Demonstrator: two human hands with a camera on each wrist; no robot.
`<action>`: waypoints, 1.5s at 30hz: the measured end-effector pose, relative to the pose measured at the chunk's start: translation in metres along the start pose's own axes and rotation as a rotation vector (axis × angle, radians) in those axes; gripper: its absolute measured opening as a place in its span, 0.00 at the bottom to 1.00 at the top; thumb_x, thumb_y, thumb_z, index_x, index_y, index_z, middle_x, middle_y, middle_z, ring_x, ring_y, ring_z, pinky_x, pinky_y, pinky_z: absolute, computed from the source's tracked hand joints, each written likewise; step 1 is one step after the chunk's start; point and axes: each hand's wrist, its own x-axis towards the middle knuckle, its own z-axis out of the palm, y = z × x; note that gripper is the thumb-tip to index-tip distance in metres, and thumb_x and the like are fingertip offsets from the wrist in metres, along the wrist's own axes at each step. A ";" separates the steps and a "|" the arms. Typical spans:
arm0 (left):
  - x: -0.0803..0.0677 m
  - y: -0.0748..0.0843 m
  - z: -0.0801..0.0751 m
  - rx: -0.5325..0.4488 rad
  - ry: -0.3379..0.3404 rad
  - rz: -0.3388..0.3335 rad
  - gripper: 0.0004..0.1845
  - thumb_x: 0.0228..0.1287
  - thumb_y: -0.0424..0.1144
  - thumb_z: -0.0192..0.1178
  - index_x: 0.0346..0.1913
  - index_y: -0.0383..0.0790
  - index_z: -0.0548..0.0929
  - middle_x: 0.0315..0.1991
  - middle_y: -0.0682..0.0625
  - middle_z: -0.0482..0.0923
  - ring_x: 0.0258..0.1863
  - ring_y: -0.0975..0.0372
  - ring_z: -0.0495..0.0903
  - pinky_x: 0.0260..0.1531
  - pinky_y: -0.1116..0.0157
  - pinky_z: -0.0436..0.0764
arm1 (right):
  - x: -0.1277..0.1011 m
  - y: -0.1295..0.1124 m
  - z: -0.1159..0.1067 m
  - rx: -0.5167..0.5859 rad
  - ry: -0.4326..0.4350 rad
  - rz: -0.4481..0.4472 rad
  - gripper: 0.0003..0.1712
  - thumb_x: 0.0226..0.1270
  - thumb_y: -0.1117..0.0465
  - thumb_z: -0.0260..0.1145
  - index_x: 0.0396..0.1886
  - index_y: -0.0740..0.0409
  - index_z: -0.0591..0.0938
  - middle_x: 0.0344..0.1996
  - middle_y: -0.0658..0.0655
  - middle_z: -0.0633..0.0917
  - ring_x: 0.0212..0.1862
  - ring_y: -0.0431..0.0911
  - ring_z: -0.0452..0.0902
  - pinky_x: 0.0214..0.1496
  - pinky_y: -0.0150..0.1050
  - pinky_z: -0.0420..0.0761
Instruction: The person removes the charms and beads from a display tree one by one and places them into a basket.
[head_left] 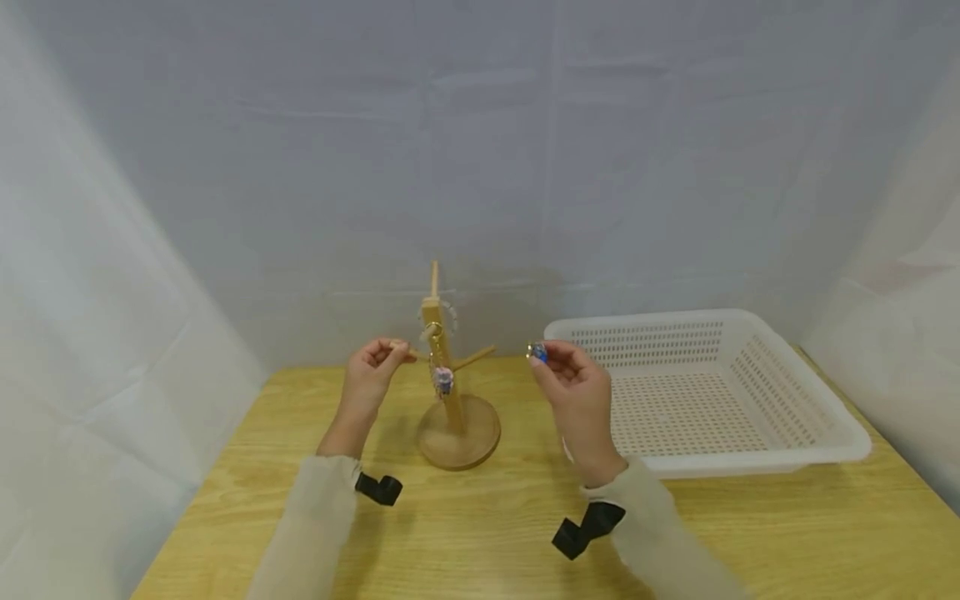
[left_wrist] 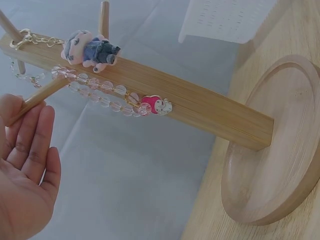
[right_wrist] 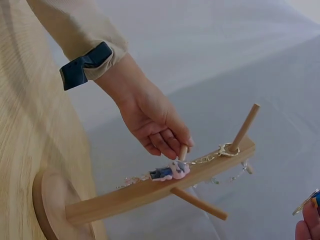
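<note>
L hand [head_left: 372,360] pinches stand peg [right_wrist: 183,152]; R hand [head_left: 573,385] pinches blue charm [head_left: 538,352] (by basket [head_left: 750,450]).

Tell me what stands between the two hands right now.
In the head view, the wooden stand, with a charm hanging on it, is between the left hand and right hand.
</note>
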 end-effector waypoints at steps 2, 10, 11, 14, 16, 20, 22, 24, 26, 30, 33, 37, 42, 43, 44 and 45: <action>0.000 0.000 0.000 -0.008 -0.007 0.004 0.05 0.65 0.31 0.59 0.31 0.40 0.79 0.28 0.56 0.81 0.30 0.67 0.81 0.44 0.67 0.81 | 0.001 -0.001 -0.010 -0.019 -0.009 -0.012 0.13 0.59 0.72 0.67 0.44 0.71 0.80 0.38 0.61 0.82 0.38 0.41 0.80 0.39 0.29 0.81; -0.001 0.000 -0.002 0.005 -0.012 -0.005 0.04 0.65 0.32 0.58 0.32 0.40 0.79 0.29 0.56 0.81 0.31 0.67 0.81 0.46 0.66 0.80 | 0.005 -0.008 -0.043 -0.129 -0.029 0.067 0.13 0.59 0.70 0.67 0.44 0.70 0.80 0.38 0.58 0.83 0.37 0.38 0.80 0.39 0.28 0.81; 0.000 0.000 -0.002 0.006 -0.014 -0.004 0.04 0.65 0.32 0.59 0.32 0.40 0.79 0.30 0.56 0.81 0.31 0.67 0.81 0.45 0.67 0.80 | 0.005 -0.009 -0.046 -0.144 -0.037 0.077 0.13 0.60 0.69 0.67 0.44 0.70 0.80 0.38 0.59 0.83 0.37 0.38 0.80 0.39 0.27 0.81; 0.000 0.001 -0.001 0.005 -0.015 0.007 0.03 0.65 0.33 0.59 0.33 0.39 0.79 0.30 0.56 0.81 0.31 0.67 0.81 0.44 0.68 0.81 | 0.007 -0.013 -0.056 -0.192 -0.065 0.092 0.14 0.60 0.68 0.67 0.45 0.69 0.80 0.39 0.59 0.83 0.37 0.36 0.80 0.39 0.27 0.81; 0.000 0.002 0.000 -0.001 -0.014 0.016 0.03 0.65 0.32 0.59 0.33 0.37 0.79 0.30 0.56 0.81 0.31 0.66 0.81 0.43 0.68 0.81 | 0.008 -0.015 -0.063 -0.218 -0.092 0.097 0.16 0.61 0.66 0.67 0.47 0.69 0.79 0.38 0.56 0.83 0.38 0.36 0.80 0.39 0.27 0.81; -0.001 0.002 0.000 -0.009 -0.002 0.018 0.03 0.64 0.30 0.59 0.32 0.36 0.79 0.30 0.56 0.81 0.30 0.66 0.81 0.42 0.68 0.81 | 0.009 -0.016 -0.077 -0.269 -0.138 0.099 0.17 0.62 0.62 0.67 0.49 0.67 0.79 0.38 0.50 0.83 0.39 0.35 0.79 0.40 0.27 0.81; -0.002 0.002 0.000 -0.015 0.001 0.018 0.03 0.64 0.30 0.59 0.33 0.34 0.79 0.29 0.56 0.81 0.30 0.66 0.81 0.43 0.68 0.81 | 0.009 -0.015 -0.084 -0.291 -0.160 0.099 0.18 0.63 0.61 0.67 0.49 0.67 0.79 0.38 0.50 0.82 0.39 0.35 0.79 0.40 0.27 0.81; -0.002 0.002 0.001 -0.016 0.004 0.017 0.03 0.64 0.30 0.59 0.34 0.32 0.78 0.29 0.56 0.81 0.30 0.66 0.81 0.43 0.68 0.81 | 0.010 -0.014 -0.090 -0.314 -0.186 0.104 0.18 0.64 0.60 0.66 0.50 0.66 0.79 0.38 0.49 0.82 0.39 0.35 0.78 0.40 0.27 0.80; -0.002 0.003 0.003 -0.019 0.005 0.020 0.03 0.64 0.29 0.58 0.34 0.32 0.78 0.29 0.56 0.81 0.30 0.66 0.81 0.43 0.66 0.81 | 0.011 -0.013 -0.097 -0.335 -0.203 0.104 0.18 0.64 0.60 0.66 0.50 0.66 0.79 0.38 0.48 0.82 0.39 0.35 0.78 0.40 0.27 0.80; -0.003 0.003 0.005 -0.014 -0.001 0.030 0.04 0.64 0.30 0.59 0.34 0.30 0.78 0.29 0.56 0.81 0.30 0.66 0.81 0.44 0.64 0.81 | 0.014 -0.011 -0.111 -0.408 -0.233 0.103 0.18 0.65 0.60 0.65 0.49 0.67 0.79 0.37 0.47 0.82 0.38 0.34 0.77 0.39 0.27 0.80; -0.004 0.003 0.005 -0.010 -0.004 0.029 0.04 0.64 0.30 0.59 0.35 0.29 0.78 0.29 0.56 0.81 0.30 0.66 0.81 0.44 0.64 0.81 | 0.016 -0.012 -0.119 -0.469 -0.261 0.111 0.17 0.64 0.61 0.65 0.48 0.67 0.79 0.37 0.51 0.82 0.36 0.33 0.77 0.38 0.27 0.80; -0.005 0.003 0.006 -0.013 0.003 0.014 0.03 0.64 0.30 0.59 0.34 0.32 0.78 0.29 0.56 0.81 0.30 0.66 0.81 0.45 0.62 0.81 | 0.020 -0.012 -0.128 -0.543 -0.298 0.133 0.16 0.64 0.61 0.66 0.47 0.67 0.80 0.36 0.57 0.83 0.34 0.33 0.77 0.34 0.29 0.80; -0.003 0.003 0.008 -0.024 0.003 0.018 0.03 0.64 0.30 0.59 0.34 0.33 0.78 0.29 0.56 0.81 0.30 0.66 0.81 0.45 0.63 0.81 | 0.028 -0.013 -0.140 -0.589 -0.322 0.233 0.21 0.65 0.55 0.64 0.52 0.65 0.78 0.38 0.51 0.83 0.36 0.33 0.77 0.37 0.31 0.79; -0.003 0.003 0.008 -0.025 0.002 0.022 0.03 0.64 0.30 0.59 0.34 0.33 0.78 0.29 0.56 0.81 0.30 0.66 0.81 0.44 0.64 0.81 | 0.030 -0.013 -0.143 -0.581 -0.329 0.257 0.22 0.66 0.55 0.64 0.53 0.65 0.78 0.38 0.50 0.83 0.37 0.33 0.78 0.39 0.31 0.79; -0.002 0.003 0.008 -0.026 0.001 0.024 0.03 0.64 0.30 0.59 0.33 0.34 0.78 0.30 0.56 0.81 0.30 0.66 0.81 0.44 0.64 0.81 | 0.032 -0.013 -0.145 -0.564 -0.332 0.284 0.23 0.66 0.54 0.63 0.54 0.65 0.77 0.38 0.48 0.82 0.38 0.33 0.77 0.41 0.30 0.79; -0.002 0.002 0.008 -0.028 0.000 0.026 0.03 0.64 0.30 0.59 0.33 0.35 0.78 0.29 0.56 0.81 0.30 0.66 0.81 0.44 0.65 0.81 | 0.034 -0.013 -0.147 -0.545 -0.338 0.304 0.24 0.66 0.54 0.63 0.55 0.66 0.76 0.38 0.47 0.82 0.39 0.33 0.78 0.42 0.30 0.79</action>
